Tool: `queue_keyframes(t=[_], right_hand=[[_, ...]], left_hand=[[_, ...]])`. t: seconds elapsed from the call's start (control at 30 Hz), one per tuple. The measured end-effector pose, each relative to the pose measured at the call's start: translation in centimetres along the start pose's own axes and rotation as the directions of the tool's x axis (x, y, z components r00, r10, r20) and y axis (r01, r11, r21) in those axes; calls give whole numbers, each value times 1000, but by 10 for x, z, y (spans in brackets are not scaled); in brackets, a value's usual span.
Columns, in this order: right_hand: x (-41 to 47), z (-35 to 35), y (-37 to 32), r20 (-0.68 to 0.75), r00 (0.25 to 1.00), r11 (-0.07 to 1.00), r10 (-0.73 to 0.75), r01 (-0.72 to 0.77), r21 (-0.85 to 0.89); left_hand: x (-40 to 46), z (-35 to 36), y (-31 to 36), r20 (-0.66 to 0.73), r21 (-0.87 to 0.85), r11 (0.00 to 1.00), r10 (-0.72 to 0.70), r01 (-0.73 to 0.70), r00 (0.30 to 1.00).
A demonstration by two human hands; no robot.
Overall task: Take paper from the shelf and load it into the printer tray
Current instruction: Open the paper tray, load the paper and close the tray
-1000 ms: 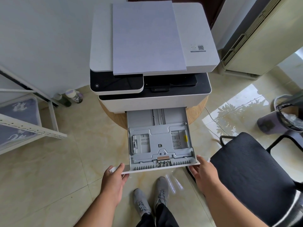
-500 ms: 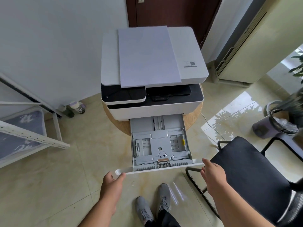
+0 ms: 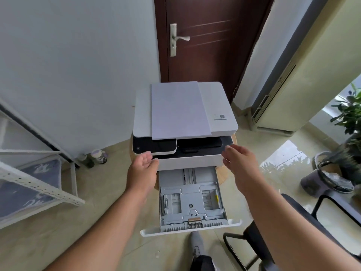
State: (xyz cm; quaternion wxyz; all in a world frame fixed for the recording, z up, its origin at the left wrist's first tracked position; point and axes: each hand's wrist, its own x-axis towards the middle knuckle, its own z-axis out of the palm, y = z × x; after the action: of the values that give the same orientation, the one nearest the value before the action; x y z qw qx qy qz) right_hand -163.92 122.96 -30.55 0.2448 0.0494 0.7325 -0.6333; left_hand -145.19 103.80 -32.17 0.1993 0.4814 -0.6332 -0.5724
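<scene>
A white and black printer (image 3: 220,98) stands on a low round wooden table. A stack of white paper (image 3: 179,110) lies flat on its lid. The grey paper tray (image 3: 192,204) is pulled out toward me and holds no paper. My left hand (image 3: 142,173) is raised at the printer's front left corner, fingers apart, holding nothing. My right hand (image 3: 241,163) is raised at the front right corner, also with fingers spread and nothing in it. Both hands are below the paper stack and do not touch it.
A white metal shelf (image 3: 35,184) stands at the left. A black chair (image 3: 304,231) is at the lower right, with a bin (image 3: 330,178) and a plant (image 3: 349,116) behind it. A dark door (image 3: 205,45) is behind the printer. Two bottles (image 3: 98,156) sit by the wall.
Both hands let go of the tray's front edge and rose to the printer's front corners. The view pulled back and tilted up, showing the door.
</scene>
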Motion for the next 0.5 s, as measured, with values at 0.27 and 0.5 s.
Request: queue_keyframes(t=[0.27, 0.5], right_hand=[[58, 43, -41, 0, 994, 986, 108, -107, -128], [81, 71, -39, 28, 973, 972, 231, -232, 32]], left_hand=[[58, 20, 55, -29, 15, 997, -79, 79, 996], [74, 22, 59, -17, 6, 981, -194, 195, 981]])
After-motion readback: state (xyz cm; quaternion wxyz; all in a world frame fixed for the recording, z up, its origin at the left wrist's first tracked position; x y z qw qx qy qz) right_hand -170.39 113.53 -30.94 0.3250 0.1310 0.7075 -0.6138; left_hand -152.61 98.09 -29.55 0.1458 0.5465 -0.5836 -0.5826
